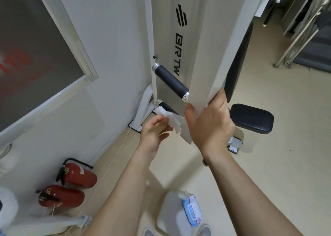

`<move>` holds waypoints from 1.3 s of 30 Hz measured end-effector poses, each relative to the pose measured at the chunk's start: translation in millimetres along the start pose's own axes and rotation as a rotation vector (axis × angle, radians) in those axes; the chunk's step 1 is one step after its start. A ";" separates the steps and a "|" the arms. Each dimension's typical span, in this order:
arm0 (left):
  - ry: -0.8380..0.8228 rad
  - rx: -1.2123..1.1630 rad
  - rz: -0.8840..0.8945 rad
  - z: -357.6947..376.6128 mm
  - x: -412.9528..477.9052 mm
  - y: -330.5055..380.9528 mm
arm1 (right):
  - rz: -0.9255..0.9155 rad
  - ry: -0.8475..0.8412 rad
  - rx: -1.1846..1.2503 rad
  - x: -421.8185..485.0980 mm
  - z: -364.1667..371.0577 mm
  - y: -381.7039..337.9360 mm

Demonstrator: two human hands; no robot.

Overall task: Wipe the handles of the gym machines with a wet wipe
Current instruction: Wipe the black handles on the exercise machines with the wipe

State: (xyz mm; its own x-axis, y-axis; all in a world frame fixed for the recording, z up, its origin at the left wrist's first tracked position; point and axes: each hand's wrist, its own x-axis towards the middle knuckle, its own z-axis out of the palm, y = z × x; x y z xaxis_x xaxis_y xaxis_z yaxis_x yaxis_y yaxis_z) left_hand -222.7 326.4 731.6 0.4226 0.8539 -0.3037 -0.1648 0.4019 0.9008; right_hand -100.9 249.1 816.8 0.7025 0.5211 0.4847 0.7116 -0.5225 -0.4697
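A person cleaning a white gym machine stood over its two dark foam handles, the job apparently in its early or middle stretch. The left hand [155, 134] held a crumpled wet wipe [170, 118] against the lower handle [163, 105], of which only the chrome end cap and a short length of grip showed above the cloth. The upper handle [170, 81] stood bare and untouched just above it; whether it had been wiped could not be told from its surface. Judging by the wipe's position, the lower handle was the one in hand, and further equipment at the far right probably awaited attention.

The left forearm reached forward and down, thumb and loosely curled fingers pinching the wipe. The right hand [209, 125] reached higher and clasped the white machine arm [215, 56] near its lower end, thumb on one face and fingers wrapped round the far edge, seemingly steadying it.

A pack of wipes [192, 211] lay on the floor by the person's feet, well apart from two red fire extinguishers [77, 177] beside the wall. A black seat pad [250, 118] sat beyond the right hand.
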 end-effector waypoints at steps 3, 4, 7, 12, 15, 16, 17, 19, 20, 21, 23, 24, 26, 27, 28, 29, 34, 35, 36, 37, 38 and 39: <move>-0.146 -0.097 0.003 -1.0 -22.7 12.3 | 0.016 -0.077 0.113 -3.2 -10.1 -1.9; -0.165 -0.147 -0.009 -0.8 -32.3 17.4 | 0.003 -0.060 0.177 -7.1 -15.6 -2.8; -0.243 -0.200 -0.018 -1.9 -58.2 27.3 | -0.130 0.077 0.305 -27.4 -29.7 5.7; -0.280 -0.025 -0.005 23.5 -105.9 17.7 | -0.250 -0.301 0.697 -74.9 -48.3 52.2; -0.221 0.025 0.044 61.4 -131.1 -6.8 | -0.090 -0.517 0.836 -82.9 -69.9 95.5; -0.194 0.029 0.049 77.9 -138.6 -14.5 | 0.011 -0.605 0.887 -78.3 -78.0 113.2; -0.163 0.031 0.052 95.4 -144.9 -23.0 | 0.105 -0.706 0.927 -70.9 -85.7 132.2; -0.112 0.026 0.042 137.1 -154.9 -39.3 | 0.239 -0.893 0.974 -50.2 -97.0 174.4; -0.090 0.039 0.030 159.2 -157.3 -47.0 | 0.279 -0.954 0.987 -38.9 -101.7 196.2; -0.067 0.054 0.019 181.1 -157.6 -54.9 | 0.310 -0.990 1.001 -27.3 -106.9 218.7; -0.026 0.079 0.018 221.2 -154.2 -65.4 | 0.356 -1.014 1.019 -3.1 -115.7 259.8; -0.020 0.088 0.007 238.4 -150.3 -69.2 | 0.376 -1.023 1.019 10.1 -120.5 278.3; -0.031 0.111 -0.023 269.6 -140.7 -74.3 | 0.407 -1.050 1.040 37.3 -128.4 310.7; -0.049 0.109 -0.035 283.1 -133.6 -77.2 | 0.418 -1.063 1.063 51.6 -131.0 324.7; -0.073 0.098 -0.044 297.3 -126.1 -79.4 | 0.435 -1.060 1.089 65.9 -132.9 337.7; -0.099 0.091 -0.048 310.9 -117.2 -82.0 | 0.459 -1.040 1.117 80.5 -132.7 350.3; -0.177 0.084 -0.023 376.9 -60.3 -88.9 | 0.602 -0.993 1.229 160.6 -118.0 412.3; -0.161 0.084 -0.020 388.2 -43.9 -91.3 | 0.595 -0.985 1.207 178.8 -112.4 423.7; -0.139 0.086 -0.012 401.5 -26.7 -92.9 | 0.577 -0.973 1.174 197.9 -106.4 434.5; -0.119 0.092 -0.004 415.1 -6.8 -95.8 | 0.559 -0.964 1.148 217.7 -98.8 445.4; -0.104 0.120 0.002 430.3 12.9 -97.9 | 0.543 -0.958 1.128 237.7 -89.0 456.3; -0.085 0.144 0.007 446.7 33.3 -99.7 | 0.535 -0.949 1.106 258.3 -76.6 467.7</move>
State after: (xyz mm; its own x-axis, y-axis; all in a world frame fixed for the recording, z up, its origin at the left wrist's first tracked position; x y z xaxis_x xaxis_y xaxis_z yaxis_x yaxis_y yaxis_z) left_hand 205.9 167.1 770.4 0.4972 0.8227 -0.2756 -0.0409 0.3395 0.9397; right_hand 412.8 87.7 778.8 0.3106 0.8880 -0.3392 -0.2639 -0.2622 -0.9282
